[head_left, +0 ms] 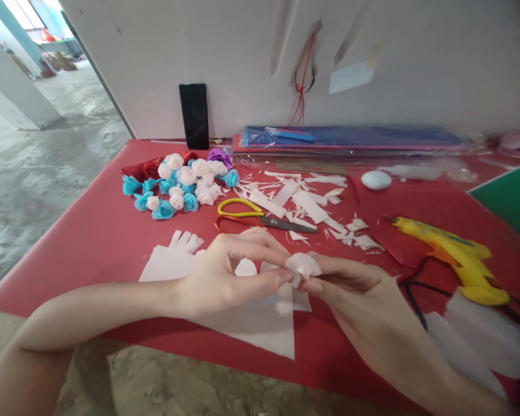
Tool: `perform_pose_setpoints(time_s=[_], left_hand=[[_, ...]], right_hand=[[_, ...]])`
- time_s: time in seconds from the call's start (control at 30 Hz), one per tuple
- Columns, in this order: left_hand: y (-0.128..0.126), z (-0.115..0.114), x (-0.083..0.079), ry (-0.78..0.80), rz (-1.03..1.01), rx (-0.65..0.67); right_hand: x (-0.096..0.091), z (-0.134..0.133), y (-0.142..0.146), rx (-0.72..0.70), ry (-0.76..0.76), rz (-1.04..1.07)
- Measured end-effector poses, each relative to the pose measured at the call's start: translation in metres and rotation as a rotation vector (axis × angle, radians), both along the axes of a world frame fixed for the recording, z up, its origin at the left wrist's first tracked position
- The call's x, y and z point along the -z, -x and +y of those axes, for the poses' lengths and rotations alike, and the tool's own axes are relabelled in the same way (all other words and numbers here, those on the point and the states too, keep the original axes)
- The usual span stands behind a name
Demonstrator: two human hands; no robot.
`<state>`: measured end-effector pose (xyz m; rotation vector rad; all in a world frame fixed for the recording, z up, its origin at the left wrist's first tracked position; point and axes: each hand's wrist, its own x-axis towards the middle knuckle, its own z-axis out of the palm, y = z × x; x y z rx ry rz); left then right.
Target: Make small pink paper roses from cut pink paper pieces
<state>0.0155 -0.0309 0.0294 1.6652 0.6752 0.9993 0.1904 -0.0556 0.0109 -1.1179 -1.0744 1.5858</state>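
Both hands meet over the near edge of a red table point(95, 242). My left hand point(229, 271) and my right hand point(351, 283) pinch a small pale pink paper flower point(302, 266) between their fingertips. Under the hands lies a sheet of pale pink paper point(260, 323) with a cut fringe at its far end. Scissors point(260, 218) with yellow and red handles lie just beyond the hands.
A pile of finished paper roses point(179, 185) in blue, pink, red and purple sits at the far left. Paper scraps point(303, 202) are scattered mid-table. A yellow glue gun point(455, 257) with a black cord lies at the right. Packs of coloured paper point(351, 138) and a black phone point(194, 115) lean by the wall.
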Motion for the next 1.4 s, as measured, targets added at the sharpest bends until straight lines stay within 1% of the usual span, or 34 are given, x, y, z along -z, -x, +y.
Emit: perform_pose_setpoints(time_s=[0.4,0.5,0.63,0.77,0.97,1.2,1.4], left_hand=[[0.000,0.001,0.002,0.044,-0.017,0.007],[0.002,0.002,0.002,0.054,-0.021,0.036],[0.003,0.004,0.002,0.015,-0.005,0.069],[0.002,0.006,0.003,-0.037,0.045,0.043],[0.000,0.006,0.005,-0.073,-0.006,0.026],[0.000,0.006,0.008,-0.045,-0.054,0.054],[-0.002,0.004,0.010,0.019,-0.088,0.077]], right_hand=[[0.000,0.000,0.000,-0.027,0.023,0.004],[-0.002,0.000,0.000,-0.041,0.034,0.001],[-0.002,0.002,-0.001,-0.054,0.067,0.026],[-0.002,0.003,0.001,-0.037,0.132,0.059],[-0.002,-0.001,0.004,-0.047,0.142,0.083],[-0.005,-0.004,0.004,-0.105,0.112,0.096],[-0.007,-0.005,0.006,-0.166,0.141,0.158]])
